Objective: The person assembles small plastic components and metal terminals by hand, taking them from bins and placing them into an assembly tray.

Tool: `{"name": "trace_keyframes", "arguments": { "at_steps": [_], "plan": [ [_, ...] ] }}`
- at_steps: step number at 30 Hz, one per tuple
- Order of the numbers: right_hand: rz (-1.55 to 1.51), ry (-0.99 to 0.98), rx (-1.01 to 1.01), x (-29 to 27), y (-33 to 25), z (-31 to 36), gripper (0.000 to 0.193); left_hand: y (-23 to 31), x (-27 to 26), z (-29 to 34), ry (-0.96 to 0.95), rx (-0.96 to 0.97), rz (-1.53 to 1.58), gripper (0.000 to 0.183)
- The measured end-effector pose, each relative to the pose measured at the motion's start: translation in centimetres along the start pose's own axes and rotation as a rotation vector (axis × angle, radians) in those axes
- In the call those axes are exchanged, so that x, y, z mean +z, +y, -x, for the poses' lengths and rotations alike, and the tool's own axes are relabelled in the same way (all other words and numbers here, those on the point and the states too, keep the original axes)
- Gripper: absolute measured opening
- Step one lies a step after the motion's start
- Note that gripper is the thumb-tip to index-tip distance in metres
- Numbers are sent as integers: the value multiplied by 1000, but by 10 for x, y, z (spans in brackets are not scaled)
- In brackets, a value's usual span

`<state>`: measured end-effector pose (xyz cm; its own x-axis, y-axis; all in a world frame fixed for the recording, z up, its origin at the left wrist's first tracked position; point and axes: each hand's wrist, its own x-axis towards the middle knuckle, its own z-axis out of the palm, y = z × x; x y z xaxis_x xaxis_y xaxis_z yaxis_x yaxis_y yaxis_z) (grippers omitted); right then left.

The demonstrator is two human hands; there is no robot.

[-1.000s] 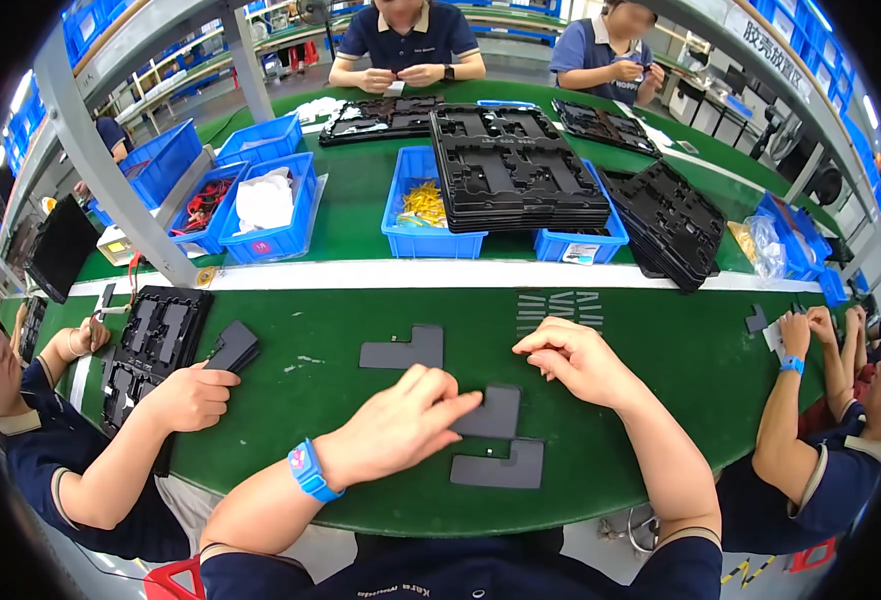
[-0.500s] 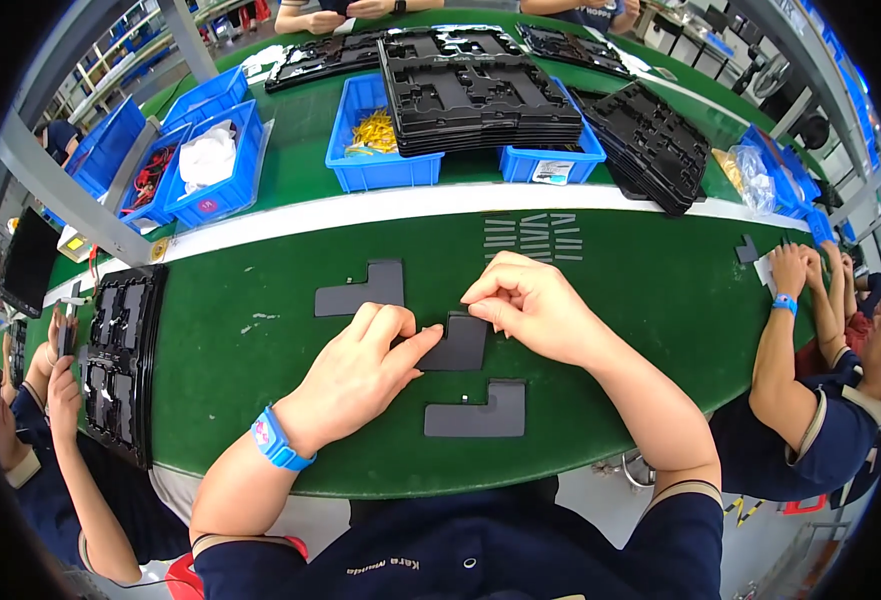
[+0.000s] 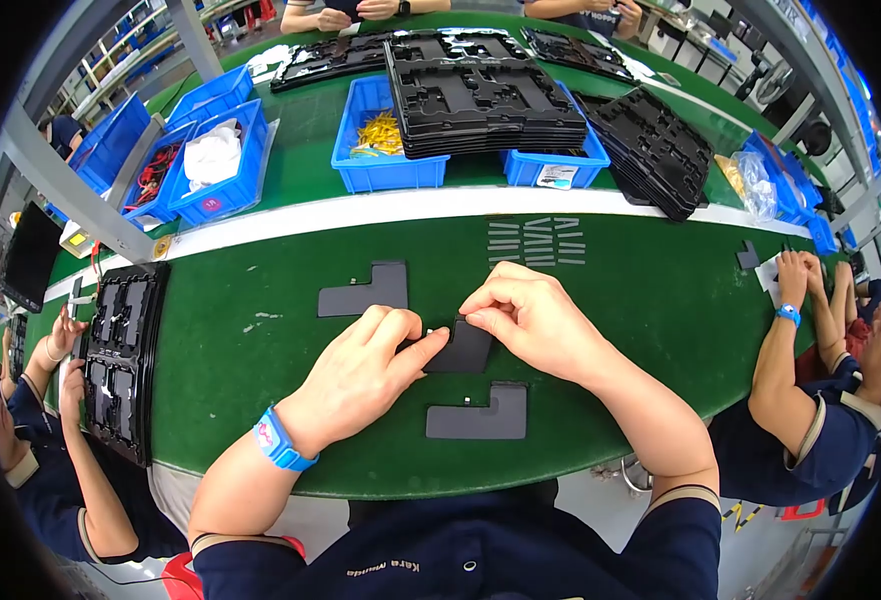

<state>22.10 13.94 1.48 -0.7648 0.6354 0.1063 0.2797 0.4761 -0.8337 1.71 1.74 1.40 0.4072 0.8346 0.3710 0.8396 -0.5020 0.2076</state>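
Note:
A flat dark grey L-shaped battery point(image 3: 463, 348) lies on the green table in front of me, its left part covered by my fingers. My left hand point(image 3: 365, 365) is closed on that side, thumb and fingers at the inner corner near a small connector. At the raised upper edge my right hand point(image 3: 520, 318) pinches with thumb and forefinger; whether anything thin sits between them is hidden. Another L-shaped battery point(image 3: 365, 296) rests farther off to the left. A third battery point(image 3: 480, 418) lies nearer me, its small connector showing.
Thin grey strips point(image 3: 535, 242) lie in rows beyond my right hand. Black moulded trays point(image 3: 480, 100) are stacked over blue bins point(image 3: 390, 174); another black tray point(image 3: 125, 350) stands left. Co-workers' hands are busy at both sides and across the table.
My hands stay at the same battery, with the right fingertips shifted slightly down and left along its upper edge. At left, a co-worker's hands have moved apart.

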Motion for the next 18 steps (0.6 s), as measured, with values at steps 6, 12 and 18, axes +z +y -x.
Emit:
{"name": "trace_keyframes", "arguments": {
  "at_steps": [6, 12, 18],
  "plan": [
    [-117, -77, 117, -4, 3, -4, 12, -1, 2, 2, 36, 2, -6, 57],
    [-259, -171, 235, -6, 7, 0, 14, 0, 9, 6, 48, 62, -68, 53],
    [-377, -110, 276, 1, 14, 1, 13, -2, 10, 7, 67, 15, -54, 55]
  ]
}}
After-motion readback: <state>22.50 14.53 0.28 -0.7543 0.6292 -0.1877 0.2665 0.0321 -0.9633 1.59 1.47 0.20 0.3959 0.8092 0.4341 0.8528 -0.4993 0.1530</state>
